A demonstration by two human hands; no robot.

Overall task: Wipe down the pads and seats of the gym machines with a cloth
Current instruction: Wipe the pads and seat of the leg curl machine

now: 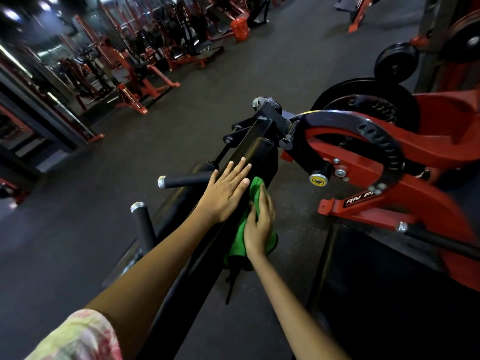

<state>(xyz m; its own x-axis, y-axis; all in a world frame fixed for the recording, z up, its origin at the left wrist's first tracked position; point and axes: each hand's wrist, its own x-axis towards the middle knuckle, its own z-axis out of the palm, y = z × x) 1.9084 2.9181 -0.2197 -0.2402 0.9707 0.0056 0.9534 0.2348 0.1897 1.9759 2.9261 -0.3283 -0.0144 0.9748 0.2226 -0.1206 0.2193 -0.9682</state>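
A long black pad (255, 149) on a black machine arm runs from the lower middle up toward the centre. My left hand (224, 192) lies flat on its top with straight fingers. Just to the right, my right hand (259, 222) presses a green cloth (253, 189) against the pad's right side, fingers laid over the cloth. The cloth's lower end hangs down below my right wrist. A wide black pad or seat (376, 294) sits at the lower right.
Two black handles with silver end caps (181, 181) (142, 224) stick out left of the pad. The machine's red frame (389, 183) and black weight plates (394, 61) stand at the right. Dark rubber floor (78, 229) spreads left; more red machines (135, 79) line the back.
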